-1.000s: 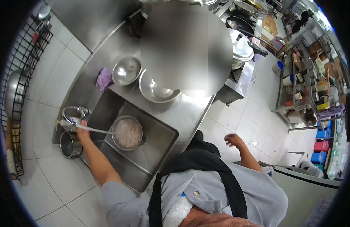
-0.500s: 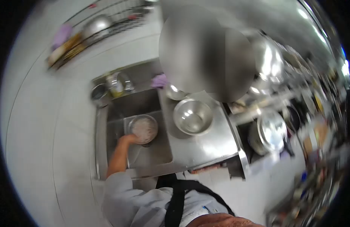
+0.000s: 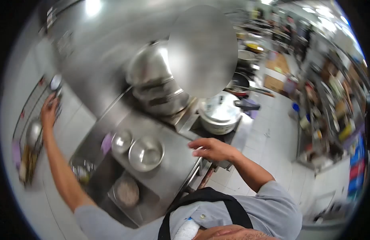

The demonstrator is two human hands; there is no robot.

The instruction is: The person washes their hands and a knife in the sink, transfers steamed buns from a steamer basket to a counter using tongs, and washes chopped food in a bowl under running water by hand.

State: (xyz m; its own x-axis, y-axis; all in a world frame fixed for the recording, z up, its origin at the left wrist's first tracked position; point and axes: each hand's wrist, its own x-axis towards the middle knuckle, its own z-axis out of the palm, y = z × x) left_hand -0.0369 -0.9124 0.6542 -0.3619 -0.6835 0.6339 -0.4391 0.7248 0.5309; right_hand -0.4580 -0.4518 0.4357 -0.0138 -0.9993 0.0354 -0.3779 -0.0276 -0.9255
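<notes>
My left hand (image 3: 50, 107) is raised at the wall rack (image 3: 31, 124), its fingers closed by a ladle-like metal utensil (image 3: 56, 82); what they grip is too small to make out. My right hand (image 3: 209, 149) hovers over the counter's front edge, fingers apart, holding nothing. A bowl of pale pinkish food (image 3: 127, 193) rests in the steel sink (image 3: 147, 202). On the counter beside the sink stand a large steel bowl (image 3: 146, 153) and a smaller one (image 3: 122, 141), with a purple cloth (image 3: 106, 143) next to the smaller bowl.
A pressure cooker (image 3: 219, 112) stands beyond my right hand. Large steel pots (image 3: 151, 66) are at the back, partly behind a blurred patch. The faucet (image 3: 81, 172) is at the sink's left. A loaded shelf (image 3: 327, 120) stands at the right, with people far behind.
My left hand has gone from the faucet to the bowl in the sink, then up to the wall rack. My right hand has come over the counter edge. The view has swung around.
</notes>
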